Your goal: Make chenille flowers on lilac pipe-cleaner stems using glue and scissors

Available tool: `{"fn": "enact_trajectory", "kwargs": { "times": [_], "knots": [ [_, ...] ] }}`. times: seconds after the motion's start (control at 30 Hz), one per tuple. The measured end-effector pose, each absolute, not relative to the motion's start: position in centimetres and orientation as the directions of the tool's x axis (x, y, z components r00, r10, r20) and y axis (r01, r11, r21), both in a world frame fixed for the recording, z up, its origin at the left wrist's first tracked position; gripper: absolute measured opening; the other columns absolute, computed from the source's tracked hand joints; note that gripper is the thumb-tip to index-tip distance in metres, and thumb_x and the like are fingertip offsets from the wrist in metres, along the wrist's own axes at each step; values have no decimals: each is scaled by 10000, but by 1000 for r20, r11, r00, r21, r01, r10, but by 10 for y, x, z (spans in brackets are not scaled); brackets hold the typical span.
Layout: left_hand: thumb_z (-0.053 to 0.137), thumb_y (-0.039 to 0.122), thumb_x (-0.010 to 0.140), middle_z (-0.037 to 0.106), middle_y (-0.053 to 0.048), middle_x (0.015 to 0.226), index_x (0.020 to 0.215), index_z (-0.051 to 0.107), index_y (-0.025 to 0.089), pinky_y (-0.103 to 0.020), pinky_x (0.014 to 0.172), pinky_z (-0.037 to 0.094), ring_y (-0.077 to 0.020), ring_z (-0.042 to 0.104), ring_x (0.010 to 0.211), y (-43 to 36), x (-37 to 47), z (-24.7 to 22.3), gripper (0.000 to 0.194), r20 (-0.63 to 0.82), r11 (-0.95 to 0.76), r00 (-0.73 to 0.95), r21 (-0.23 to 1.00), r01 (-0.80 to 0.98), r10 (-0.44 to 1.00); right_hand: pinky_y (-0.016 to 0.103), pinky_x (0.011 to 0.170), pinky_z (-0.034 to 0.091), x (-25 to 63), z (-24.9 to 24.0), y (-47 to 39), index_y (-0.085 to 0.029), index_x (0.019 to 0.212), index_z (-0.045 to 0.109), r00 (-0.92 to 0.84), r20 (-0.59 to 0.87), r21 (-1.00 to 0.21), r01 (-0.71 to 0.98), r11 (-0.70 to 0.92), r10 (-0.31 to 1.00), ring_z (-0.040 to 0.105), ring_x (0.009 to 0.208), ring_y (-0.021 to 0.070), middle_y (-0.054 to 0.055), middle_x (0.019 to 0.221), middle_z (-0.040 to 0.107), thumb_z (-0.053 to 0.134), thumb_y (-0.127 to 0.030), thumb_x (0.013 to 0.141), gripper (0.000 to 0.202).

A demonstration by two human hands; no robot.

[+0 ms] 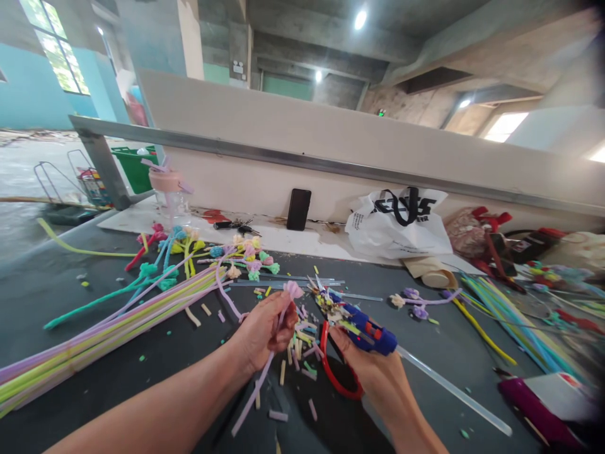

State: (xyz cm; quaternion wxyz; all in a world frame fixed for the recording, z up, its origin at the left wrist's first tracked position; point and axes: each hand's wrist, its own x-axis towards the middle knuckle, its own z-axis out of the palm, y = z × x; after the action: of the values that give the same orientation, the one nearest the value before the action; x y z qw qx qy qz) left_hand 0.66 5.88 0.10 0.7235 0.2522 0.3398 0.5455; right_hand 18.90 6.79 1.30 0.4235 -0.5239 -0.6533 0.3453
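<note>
Pinched in my left hand (276,325) is a lilac pipe-cleaner stem (253,398) with a pale pink-lilac flower (293,290) at its top. My right hand (373,372) is closed around the lower side of a blue glue gun (366,329), its fingers mostly hidden. The gun's tip points up and left, and a clear glue stick (456,391) sticks out of its back. Scissors with a red handle (336,378) lie against my right thumb, their blades partly covered by the gun. Short cut pieces (297,350) are scattered between my hands.
Long pastel stems (142,315) lie bundled at left, near finished flowers (248,252). At the back stand a clear cup (170,202), a black phone (299,209) and a white bag (401,227). Blue-green stems (510,321) and a purple object (539,403) lie at right.
</note>
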Motion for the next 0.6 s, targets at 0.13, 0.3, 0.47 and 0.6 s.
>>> {"fn": "enact_trajectory", "kwargs": {
  "times": [0.13, 0.3, 0.47, 0.6],
  "knots": [
    [542, 413, 771, 417, 71, 519, 739, 438, 183, -147, 311, 77, -10, 263, 320, 59, 7, 2, 255, -206, 258, 155, 753, -605, 966, 317, 615, 506, 188, 14, 66, -166, 825, 628, -91, 181, -887, 416, 202, 979, 616, 651, 205, 41, 735, 684, 623, -375, 698, 244],
    [556, 374, 758, 436, 72, 526, 752, 445, 186, -142, 310, 88, -11, 274, 325, 58, 11, 3, 218, -172, 195, 94, 800, -567, 981, 296, 588, 504, 189, 10, 69, -161, 832, 626, -91, 203, -890, 397, 223, 975, 616, 664, 206, 45, 733, 679, 639, -367, 680, 256],
    [513, 303, 767, 436, 82, 503, 718, 423, 187, -117, 309, 160, -13, 296, 332, 55, 19, 2, 155, -148, 94, -96, 901, -424, 984, 266, 553, 491, 189, 9, 66, -183, 774, 589, -45, 278, -852, 449, 269, 959, 595, 592, 176, 21, 656, 649, 640, -371, 671, 220],
    [499, 327, 773, 458, 84, 487, 747, 427, 201, -133, 282, 241, -42, 356, 315, 56, 19, -2, 148, -117, 41, -198, 935, -353, 973, 252, 515, 463, 187, 11, 64, -198, 628, 520, -116, 379, -736, 564, 375, 918, 539, 510, 144, -2, 555, 582, 611, -372, 684, 203]
  ]
}}
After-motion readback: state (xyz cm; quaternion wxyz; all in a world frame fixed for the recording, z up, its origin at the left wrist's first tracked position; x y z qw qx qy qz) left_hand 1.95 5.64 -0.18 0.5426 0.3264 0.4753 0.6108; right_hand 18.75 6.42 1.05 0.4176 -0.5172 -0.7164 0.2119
